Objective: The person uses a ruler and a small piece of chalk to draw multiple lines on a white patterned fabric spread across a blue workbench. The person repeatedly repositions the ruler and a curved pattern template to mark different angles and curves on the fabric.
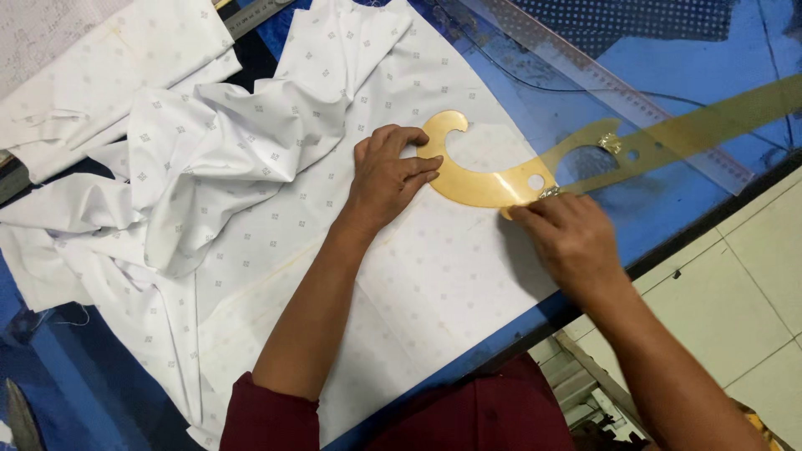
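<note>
- Curved pattern ruler [476, 179], amber and translucent, lies flat on the white patterned cloth [434, 276] spread over the blue surface [660, 200].
- Its long axis runs from the hooked end near the middle of the cloth out to the right and slightly away from the person, where the long straight arm crosses off the cloth onto bare blue.
- Left hand [386, 174] rests palm down on the hooked end, fingers spread flat and pressing; this grip is open, pinning rather than clasping.
- Right hand [572, 238] sits at the near edge of the curve, just beside a small round hole; fingertips are pinched close together at the ruler's edge, but whether they hold anything small there cannot be told.
- Both hands touch the ruler: the left covers the hook, the right is on the bend where curve meets arm.
- Clear straight ruler [618, 92] lies farther off, slanting across the blue, overlapping the amber arm.
- Loose cloth is bunched in folds to the left.
- No packages, labels or signs show.
</note>
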